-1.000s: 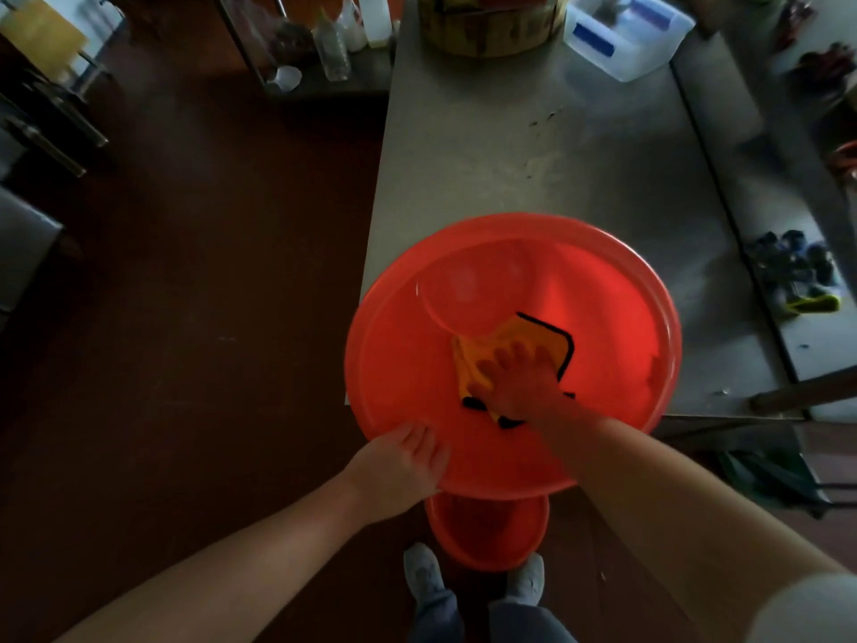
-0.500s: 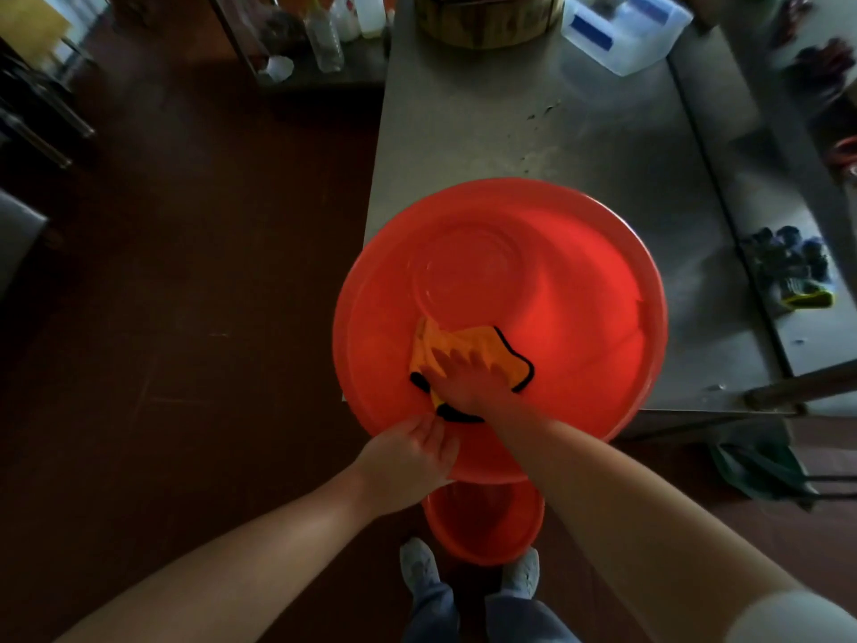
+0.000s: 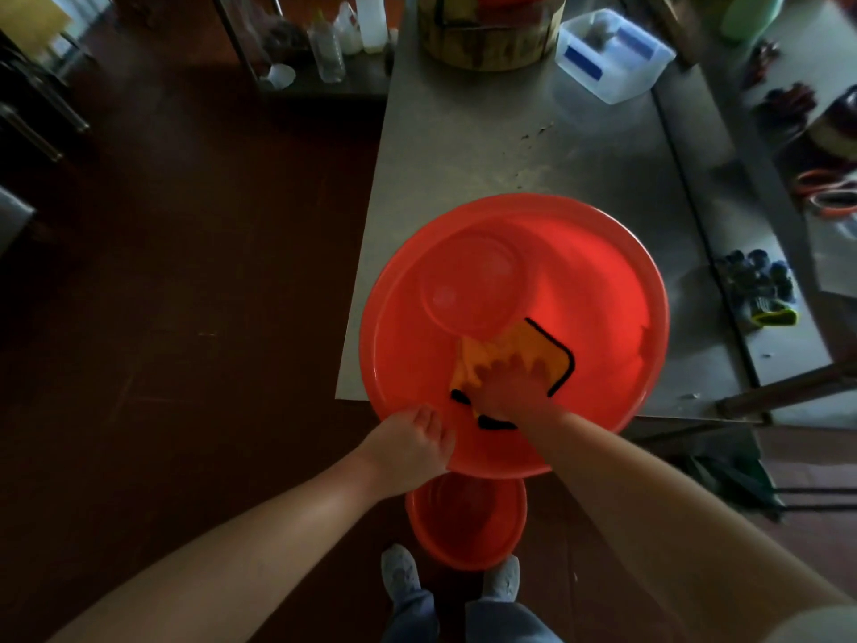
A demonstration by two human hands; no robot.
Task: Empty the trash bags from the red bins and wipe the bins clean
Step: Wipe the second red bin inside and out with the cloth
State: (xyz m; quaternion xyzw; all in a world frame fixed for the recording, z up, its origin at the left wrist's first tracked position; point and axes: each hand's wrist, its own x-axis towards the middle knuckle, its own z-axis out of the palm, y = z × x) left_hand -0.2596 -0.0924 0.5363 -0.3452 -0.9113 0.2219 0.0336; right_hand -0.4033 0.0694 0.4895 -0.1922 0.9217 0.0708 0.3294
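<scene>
A large red bin point(image 3: 603, 290) is tilted toward me at the near corner of a steel table point(image 3: 487, 146), its round bottom visible inside. My left hand point(image 3: 410, 445) grips the bin's near rim. My right hand point(image 3: 508, 387) is inside the bin, fingers spread flat, pressing an orange cloth with black edging point(image 3: 547, 352) against the near inner wall. A second, smaller red bin point(image 3: 466, 526) stands on the floor between my feet, partly hidden under the large one.
On the table's far end are a wooden round block point(image 3: 491, 34) and a clear plastic box point(image 3: 612, 53). A lower shelf at right holds gloves point(image 3: 756, 290). Bottles point(image 3: 327, 48) stand on a rack at the back. Dark brown floor lies to the left.
My right hand has slid the cloth across the bin's inner wall, first left, then back right. The left hand has kept its grip on the rim.
</scene>
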